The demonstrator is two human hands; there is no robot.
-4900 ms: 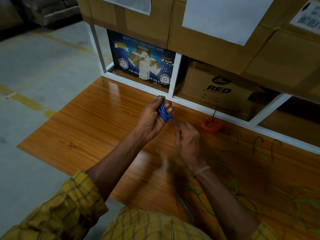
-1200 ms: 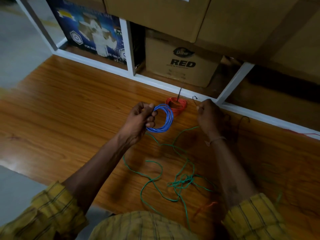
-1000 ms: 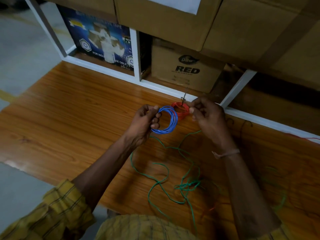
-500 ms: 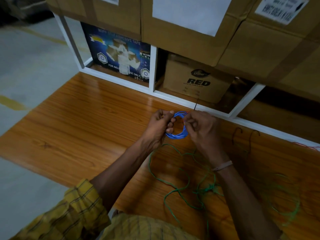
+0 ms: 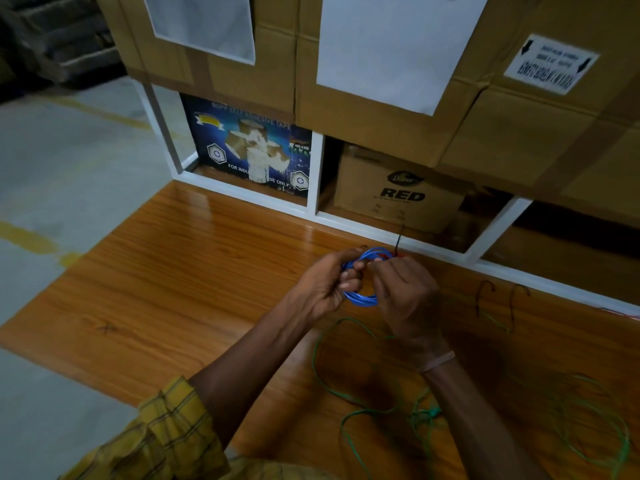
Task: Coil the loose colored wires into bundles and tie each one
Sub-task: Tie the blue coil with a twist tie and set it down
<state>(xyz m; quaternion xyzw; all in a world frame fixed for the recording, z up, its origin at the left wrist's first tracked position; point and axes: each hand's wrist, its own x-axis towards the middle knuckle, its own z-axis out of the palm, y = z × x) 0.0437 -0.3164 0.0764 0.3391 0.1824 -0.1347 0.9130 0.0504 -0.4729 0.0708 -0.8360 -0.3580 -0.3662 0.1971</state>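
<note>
My left hand (image 5: 323,282) grips the left side of a coiled blue wire (image 5: 363,298), held just above the wooden board (image 5: 166,289). My right hand (image 5: 403,292) closes its fingers on the coil's right side, and a thin black tie (image 5: 399,240) sticks up from behind it. A red wire coil is almost wholly hidden behind my hands. Loose green wire (image 5: 332,386) lies tangled on the board below my forearms.
A white shelf frame (image 5: 317,188) runs along the board's far edge, holding a blue tape box (image 5: 249,150) and a brown box marked RED (image 5: 398,192). Large cartons (image 5: 381,126) stack above. Two black ties (image 5: 485,296) lie right of my hands. More green wire (image 5: 595,438) sits bottom right.
My right hand fetched a black tie near the red coil, then came to the blue coil and now holds its right side. The coil was opened into a ring earlier.
</note>
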